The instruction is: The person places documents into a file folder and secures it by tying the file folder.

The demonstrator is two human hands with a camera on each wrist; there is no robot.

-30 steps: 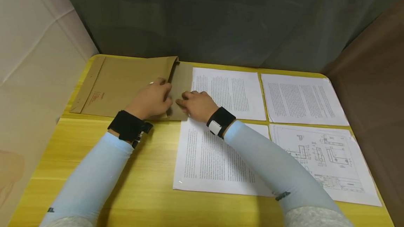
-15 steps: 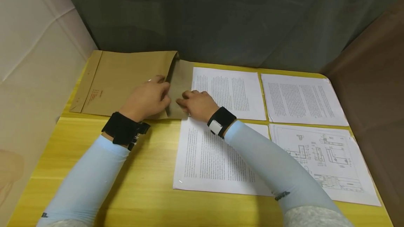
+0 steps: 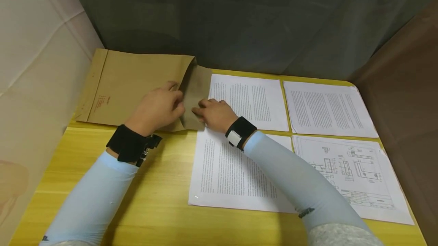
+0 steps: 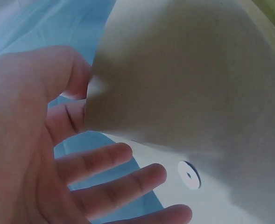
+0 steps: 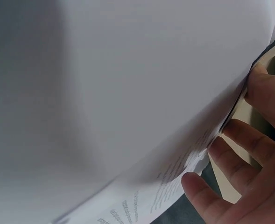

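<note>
Lifted a little higher at its far edge since half a second ago: envelope (image 3: 137, 86), with its left part now up against the white cloth wall (image 3: 34, 56); both hands almost in the same places as before.

At far left, envelope on the yellow surface (image 3: 157, 185), brown, long side across, red print near its left end. Mouth of it at the right, with the flap (image 3: 196, 94) open and raised.

Just right of the middle of the envelope, left hand (image 3: 155, 107) at the mouth, thumb under the top layer and fingers (image 4: 104, 161) loosely spread below it, as seen from the left wrist view; so pinching the edge of the paper. Small white ring on the envelope near the fingertips in that view.

Next to it, almost touching, right hand (image 3: 213, 113), on the lower part of the flap, fingers (image 5: 244, 142) bent, close together, pressing on the paper. Whether really gripping or only pressing, cannot tell.

Under the right wrist, text sheet (image 3: 226, 170), near edge toward the person. Beyond it, second text sheet (image 3: 253, 101), just beside the flap. Further right, third text sheet (image 3: 325, 107). At far right and near, drawing sheet (image 3: 356, 170), partly covered by the right sleeve (image 3: 301, 189).
</note>
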